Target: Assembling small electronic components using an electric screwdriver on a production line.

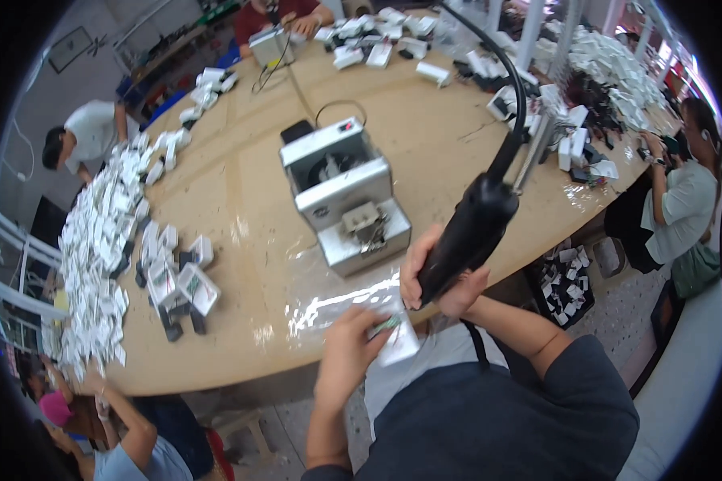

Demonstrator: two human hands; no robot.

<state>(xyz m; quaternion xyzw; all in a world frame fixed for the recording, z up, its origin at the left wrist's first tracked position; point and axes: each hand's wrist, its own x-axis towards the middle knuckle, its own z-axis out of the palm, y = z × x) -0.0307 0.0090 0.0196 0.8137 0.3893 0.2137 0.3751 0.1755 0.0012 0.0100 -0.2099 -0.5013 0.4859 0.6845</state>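
Note:
My right hand (460, 290) is wrapped around a black electric screwdriver (475, 224), which tilts with its lower end down toward my left hand. My left hand (349, 341) grips a white plastic case (401, 346) at the table's front edge. A small green circuit board (385, 325) shows in the case beside my left thumb. The screwdriver's lower end is close to the case; whether its tip touches, I cannot tell. Straight ahead stands a silver screw feeder (346, 248) with a dark open hopper on top.
Several open white cases (198, 289) lie to the left, beside a long heap of white parts (96, 264). More parts (618, 72) are piled at the far right. A black cable (521, 96) rises from the screwdriver. Other people work around the table (241, 176). A bin (565, 280) stands at right.

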